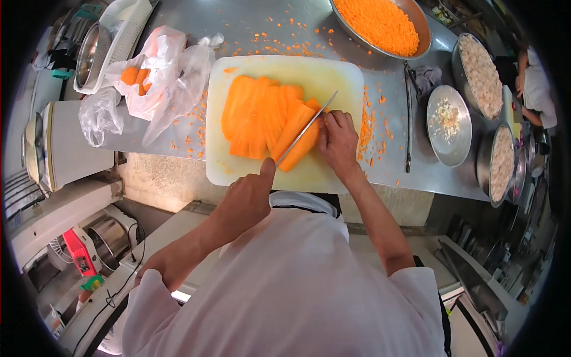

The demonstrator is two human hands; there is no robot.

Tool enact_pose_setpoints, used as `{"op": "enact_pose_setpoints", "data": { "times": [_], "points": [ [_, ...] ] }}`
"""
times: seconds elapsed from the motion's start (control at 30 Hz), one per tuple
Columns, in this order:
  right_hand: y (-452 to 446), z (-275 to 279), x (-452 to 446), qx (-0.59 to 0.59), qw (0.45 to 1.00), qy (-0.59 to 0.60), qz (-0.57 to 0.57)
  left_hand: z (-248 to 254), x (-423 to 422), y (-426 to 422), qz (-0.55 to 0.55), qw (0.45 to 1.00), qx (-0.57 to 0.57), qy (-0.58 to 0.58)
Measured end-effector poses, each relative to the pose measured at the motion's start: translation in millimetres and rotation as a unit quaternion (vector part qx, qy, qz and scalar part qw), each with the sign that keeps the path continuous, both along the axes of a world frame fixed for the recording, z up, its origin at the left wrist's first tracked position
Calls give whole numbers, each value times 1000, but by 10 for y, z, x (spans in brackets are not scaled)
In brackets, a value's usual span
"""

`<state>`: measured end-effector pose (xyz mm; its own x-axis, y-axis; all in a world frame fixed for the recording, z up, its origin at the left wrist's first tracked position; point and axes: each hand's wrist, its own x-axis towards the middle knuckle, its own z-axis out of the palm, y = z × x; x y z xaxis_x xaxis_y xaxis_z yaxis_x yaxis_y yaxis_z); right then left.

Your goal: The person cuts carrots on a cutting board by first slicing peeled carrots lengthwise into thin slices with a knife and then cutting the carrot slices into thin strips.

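Observation:
My left hand (248,199) is closed around the handle end of a knife (302,133), the handle itself hidden in the fist. The blade slants up to the right across a thick piece of carrot (303,149). Against the carrot's right side, my right hand (339,138) presses with bent fingers, close beside the blade. Overlapping carrot slices (253,116) lie fanned out left of the knife. All of this rests on a white cutting board (285,64).
Behind the board on the right stands a bowl of chopped carrot (380,24). Plastic bags (160,77) with whole carrots lie at left. A long dark rod (408,119), a plate of minced bits (449,122) and bowls of pale diced food (477,77) occupy the right. Another person's arm shows far right.

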<state>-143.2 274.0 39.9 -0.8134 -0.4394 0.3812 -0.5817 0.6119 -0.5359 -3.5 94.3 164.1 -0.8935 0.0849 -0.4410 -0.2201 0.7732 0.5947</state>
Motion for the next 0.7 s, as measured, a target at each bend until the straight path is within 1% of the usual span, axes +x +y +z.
{"op": "enact_pose_setpoints", "data": {
  "times": [0.1, 0.17, 0.23, 0.3, 0.33, 0.4, 0.47, 0.5, 0.57, 0.6, 0.67, 0.7],
  "points": [
    [12, -42, -4, -3, 1000, -10, 6, -193, -115, 64, -9, 1000, -15, -11],
    [18, -66, 9, -5, 1000, -12, 3, -566, -297, 148, 1, 998, 10, 62],
    [8, -71, 4, -14, 1000, 5, 5, -925, -513, 212, -9, 997, -19, 78],
    [-16, -89, -25, -30, 999, 25, 11, -849, -693, 193, -16, 999, 4, 51],
    [-14, -102, -19, -32, 999, 22, 13, -815, -681, 137, -6, 998, -7, 69],
    [-21, -89, -21, -26, 999, 23, 15, -763, -599, 107, -13, 997, 18, 67],
    [-14, -164, -30, -34, 999, 35, 16, -472, -412, 31, -9, 999, 27, 39],
    [-9, -183, -29, -38, 999, 33, 12, -475, -336, 53, -9, 999, 22, 46],
    [-34, -159, -39, -54, 998, 44, 11, -549, -231, 39, 9, 999, 1, -41],
    [-49, -156, -30, -64, 997, 47, 9, -588, -244, 30, 14, 999, -4, -39],
    [-59, -167, -40, -65, 997, 47, 9, -700, -302, 87, 25, 999, 26, 6],
    [-50, -174, -44, -71, 996, 49, 14, -753, -332, 92, 25, 999, 27, 7]
  ]
}}
